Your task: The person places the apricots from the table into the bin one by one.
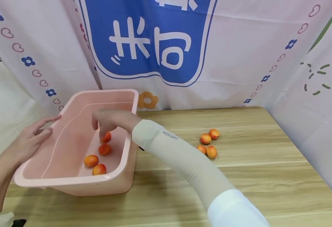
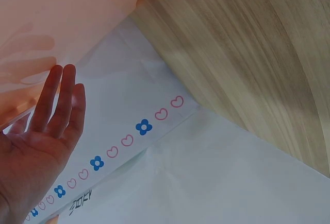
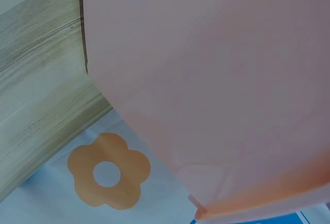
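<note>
A pink plastic basin (image 1: 117,184) stands on the wooden table at the left. My left hand (image 1: 31,138) touches its left rim; the left wrist view shows fingers stretched out beside the outer wall. My right hand (image 1: 106,121) reaches down inside, fingers bent, and seems to pinch a small orange-red fruit (image 1: 107,136) near the basin floor. Part of that grip is hidden. Closer to me in the basin lie an orange-red fruit (image 1: 105,149) and two more, side by side. The basin's side (image 3: 206,80) blocks the right hand in the right wrist view.
Several similar fruits (image 1: 211,152) lie on the table (image 1: 254,164) right of the basin, beyond my right forearm. A printed cloth (image 1: 225,63) hangs behind the table, and white cloth walls border both sides.
</note>
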